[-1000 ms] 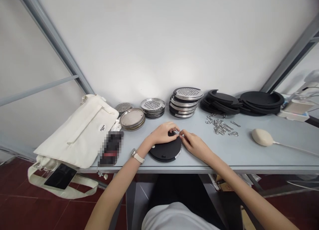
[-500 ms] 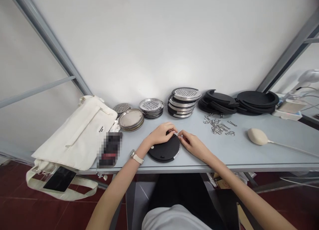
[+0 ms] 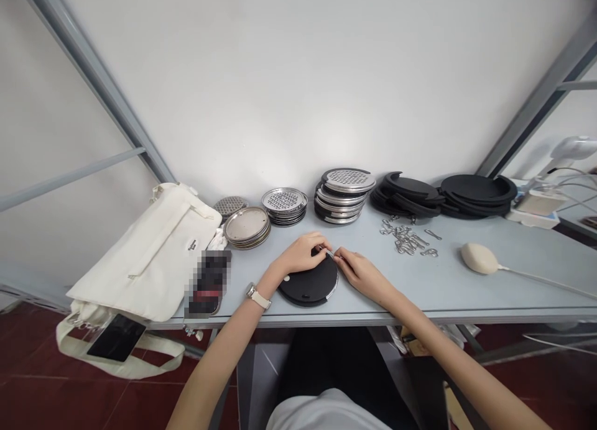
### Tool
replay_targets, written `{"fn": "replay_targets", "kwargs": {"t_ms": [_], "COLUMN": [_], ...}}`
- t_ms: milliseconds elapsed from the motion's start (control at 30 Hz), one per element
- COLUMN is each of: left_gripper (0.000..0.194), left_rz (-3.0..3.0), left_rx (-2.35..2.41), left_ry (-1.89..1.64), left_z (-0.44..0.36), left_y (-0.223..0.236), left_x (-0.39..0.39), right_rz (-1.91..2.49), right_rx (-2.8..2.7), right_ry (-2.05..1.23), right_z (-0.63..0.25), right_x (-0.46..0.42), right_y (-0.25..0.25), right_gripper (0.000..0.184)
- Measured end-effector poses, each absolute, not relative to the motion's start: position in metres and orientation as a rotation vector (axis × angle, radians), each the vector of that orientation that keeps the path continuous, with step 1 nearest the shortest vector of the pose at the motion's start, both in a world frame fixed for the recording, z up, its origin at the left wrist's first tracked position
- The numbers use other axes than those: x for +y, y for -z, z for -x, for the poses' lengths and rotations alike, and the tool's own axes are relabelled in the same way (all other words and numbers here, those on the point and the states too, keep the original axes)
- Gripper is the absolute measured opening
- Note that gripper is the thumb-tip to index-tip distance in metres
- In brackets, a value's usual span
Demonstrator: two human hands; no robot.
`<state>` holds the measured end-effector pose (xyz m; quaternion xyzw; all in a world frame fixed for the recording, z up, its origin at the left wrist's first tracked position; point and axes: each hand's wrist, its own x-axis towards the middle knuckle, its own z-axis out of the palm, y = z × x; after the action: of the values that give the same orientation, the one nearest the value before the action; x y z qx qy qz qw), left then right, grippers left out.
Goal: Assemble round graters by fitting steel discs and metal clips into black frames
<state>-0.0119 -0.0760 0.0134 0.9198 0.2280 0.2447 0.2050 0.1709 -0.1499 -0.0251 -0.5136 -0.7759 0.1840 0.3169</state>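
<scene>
My left hand (image 3: 303, 253) and my right hand (image 3: 360, 273) meet above a round black disc (image 3: 308, 283) with a thin metal rim. Their fingertips pinch a small metal clip (image 3: 329, 253) from either side, and the fingers hide most of it. My left hand lies over the disc's far edge, and a watch (image 3: 258, 296) sits on that wrist. Beyond my hands, a loose pile of similar metal clips (image 3: 403, 238) lies on the pale blue-grey table (image 3: 420, 287).
Stacks of perforated steel discs (image 3: 347, 180) and black rings (image 3: 478, 187) line the wall. A canvas bag (image 3: 153, 256) lies at the left, beside a pixelated object (image 3: 208, 284). A cream bulb (image 3: 479, 258) with a thin handle lies at the right.
My hands still pinch the clip over the disc. The whole view has shifted slightly as my head moved, and the table items sit a little lower in the picture.
</scene>
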Motion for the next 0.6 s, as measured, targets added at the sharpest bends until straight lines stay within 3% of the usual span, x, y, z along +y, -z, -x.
{"fn": "replay_targets", "kwargs": {"t_ms": [333,600], "left_gripper": [0.028,0.015], "left_rz": [-2.589,-2.703], "left_rx": [0.644,0.608], "left_ry": [-0.620,-0.629], "left_z": [0.0117,0.0128], "left_y": [-0.0202,-0.0166], "left_x": [-0.0806,-0.0817], "right_rz": [1.393,1.401], "right_rx": [-2.085,-2.097], "right_ry": [-0.409,-0.389], "right_z": [-0.1708,-0.1690], "right_x": [-0.1478,-0.1498], "right_y": [0.0286,0.0269], "right_gripper": [0.024,0.022]}}
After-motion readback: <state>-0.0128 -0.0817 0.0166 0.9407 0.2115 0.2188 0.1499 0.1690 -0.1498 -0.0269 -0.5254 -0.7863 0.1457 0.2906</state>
